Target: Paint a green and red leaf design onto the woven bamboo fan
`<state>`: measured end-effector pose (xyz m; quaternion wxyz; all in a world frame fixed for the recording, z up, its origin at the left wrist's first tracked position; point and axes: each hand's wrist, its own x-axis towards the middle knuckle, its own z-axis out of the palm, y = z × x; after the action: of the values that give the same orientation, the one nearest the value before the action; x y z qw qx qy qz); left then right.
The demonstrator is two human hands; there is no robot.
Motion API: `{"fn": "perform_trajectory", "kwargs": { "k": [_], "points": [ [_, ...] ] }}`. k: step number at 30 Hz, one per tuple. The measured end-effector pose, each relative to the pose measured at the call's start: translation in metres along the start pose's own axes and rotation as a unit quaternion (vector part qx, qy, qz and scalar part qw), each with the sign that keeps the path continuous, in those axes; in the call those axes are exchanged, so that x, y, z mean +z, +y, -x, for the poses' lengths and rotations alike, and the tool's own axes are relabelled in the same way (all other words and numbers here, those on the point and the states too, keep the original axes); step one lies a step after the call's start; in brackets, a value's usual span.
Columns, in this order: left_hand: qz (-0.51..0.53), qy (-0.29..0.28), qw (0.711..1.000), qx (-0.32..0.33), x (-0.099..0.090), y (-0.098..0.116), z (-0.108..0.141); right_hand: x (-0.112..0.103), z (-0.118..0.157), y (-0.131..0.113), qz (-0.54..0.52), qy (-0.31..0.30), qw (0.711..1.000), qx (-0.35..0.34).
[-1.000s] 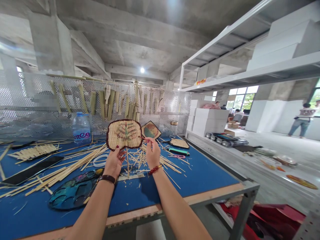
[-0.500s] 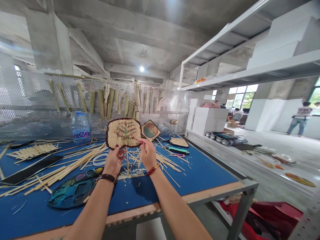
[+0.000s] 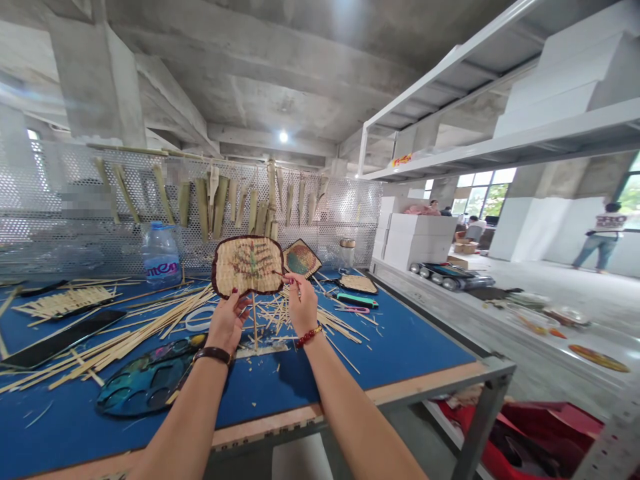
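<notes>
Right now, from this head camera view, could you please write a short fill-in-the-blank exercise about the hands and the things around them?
1. The left hand holds up a woven fan, and the right hand pinches a thin bamboo strip near the fan's ____ edge.
2. The bracelet on the right wrist is ____.
3. The table top under the loose strips is ____.
4. The water bottle stands to the ____ of the fan.

Missing words: right; red; blue; left.
</notes>
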<state>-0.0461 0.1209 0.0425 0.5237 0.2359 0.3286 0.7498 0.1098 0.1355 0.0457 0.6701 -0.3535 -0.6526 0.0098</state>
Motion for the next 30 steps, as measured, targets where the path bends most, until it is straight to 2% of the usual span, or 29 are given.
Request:
{"fn": "perform_trajectory", "kwargs": {
  "k": [4, 8, 13, 18, 23, 28, 30],
  "points": [
    [0.000, 0.000, 1.000, 0.000, 0.0003, 0.0003, 0.0002, 0.0004, 0.0004, 0.0004, -0.006, -0.032, 0.999, -0.041],
    [0.000, -0.004, 1.000, 0.001, 0.0001, 0.0007, 0.0013, 0.0006, 0.0004, 0.0015, 0.008, -0.009, 1.000, -0.018],
    [0.000, -0.005, 1.000, 0.001, 0.0000, 0.0009, 0.0014, 0.0001, 0.0002, 0.0017, 0.002, -0.037, 0.998, -0.042],
    [-0.001, -0.004, 1.000, 0.001, -0.0005, 0.0007, 0.0010, -0.0020, -0.0009, 0.0011, 0.006, -0.009, 1.000, -0.007],
    [-0.004, -0.006, 1.000, -0.001, -0.0005, 0.0006, 0.0012, 0.0000, 0.0010, -0.0028, -0.007, -0.038, 0.999, -0.038],
    [-0.003, -0.003, 1.000, -0.001, 0.0003, 0.0015, 0.0022, 0.0007, 0.0009, 0.0001, -0.003, -0.017, 1.000, 0.008],
    [-0.004, -0.003, 1.000, -0.001, 0.0005, 0.0017, 0.0026, 0.0010, 0.0014, 0.0004, -0.005, -0.019, 1.000, 0.006]
  ]
}}
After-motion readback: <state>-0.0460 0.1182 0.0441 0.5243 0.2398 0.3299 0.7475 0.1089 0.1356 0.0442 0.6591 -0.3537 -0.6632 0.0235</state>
